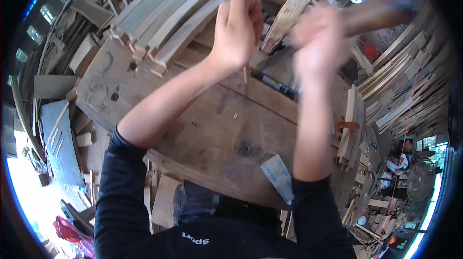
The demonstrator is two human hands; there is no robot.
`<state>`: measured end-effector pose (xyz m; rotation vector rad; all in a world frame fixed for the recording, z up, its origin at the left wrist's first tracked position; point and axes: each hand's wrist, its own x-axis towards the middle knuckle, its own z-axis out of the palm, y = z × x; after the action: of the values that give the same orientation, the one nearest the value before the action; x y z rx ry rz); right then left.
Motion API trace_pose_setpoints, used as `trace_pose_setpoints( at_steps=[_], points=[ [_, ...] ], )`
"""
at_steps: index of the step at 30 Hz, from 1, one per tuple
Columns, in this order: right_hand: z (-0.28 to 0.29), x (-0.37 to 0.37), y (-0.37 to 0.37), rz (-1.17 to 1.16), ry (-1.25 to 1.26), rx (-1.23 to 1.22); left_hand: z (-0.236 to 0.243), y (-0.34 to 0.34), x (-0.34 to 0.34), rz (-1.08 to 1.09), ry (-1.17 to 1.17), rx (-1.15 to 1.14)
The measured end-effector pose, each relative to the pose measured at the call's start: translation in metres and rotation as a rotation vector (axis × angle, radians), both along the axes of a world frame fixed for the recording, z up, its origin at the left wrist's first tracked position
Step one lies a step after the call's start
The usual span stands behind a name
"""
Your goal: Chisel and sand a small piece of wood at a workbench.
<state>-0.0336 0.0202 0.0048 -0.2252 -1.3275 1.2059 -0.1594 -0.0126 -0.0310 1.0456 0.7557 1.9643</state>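
My left hand (237, 30) is raised over the far part of the wooden workbench (193, 114), its fingers curled together. A small pale tip shows at the fingertips; the rest of what it pinches is hidden. To its right, my right hand (320, 37) is smeared by motion. It is closed around a thick brown wooden mallet (378, 13), whose dark end points to the upper right. Below and between the hands, a dark rod-shaped tool (275, 84) lies on the bench. A small wood chip (235, 115) rests nearer to me.
Shaped wooden slats (178, 25) are stacked at the bench's far left. A rough plank (295, 11) slants behind my hands. A printed pale card (279, 177) lies near the front edge. An orange-handled tool (348, 125) and lumber piles (395, 85) are on the right.
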Motion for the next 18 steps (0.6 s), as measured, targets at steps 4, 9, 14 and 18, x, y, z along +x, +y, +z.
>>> trace_pose_setpoints(
  at_steps=[4, 9, 14, 18],
  points=[
    [-0.04, -0.03, -0.011, -0.379, -0.218, 0.126, -0.006, -0.004, 0.0, 0.017, -0.03, -0.037],
    [-0.007, -0.025, -0.011, -0.254, -0.11, 0.019, -0.009, 0.0, -0.005, 0.056, -0.018, -0.001],
    [0.007, -0.016, -0.008, -0.156, -0.003, 0.007, -0.007, 0.006, -0.009, 0.015, 0.008, -0.014],
    [-0.016, -0.03, -0.006, -0.185, -0.1, 0.096, -0.006, 0.003, -0.011, 0.041, -0.042, -0.102]
  ],
)
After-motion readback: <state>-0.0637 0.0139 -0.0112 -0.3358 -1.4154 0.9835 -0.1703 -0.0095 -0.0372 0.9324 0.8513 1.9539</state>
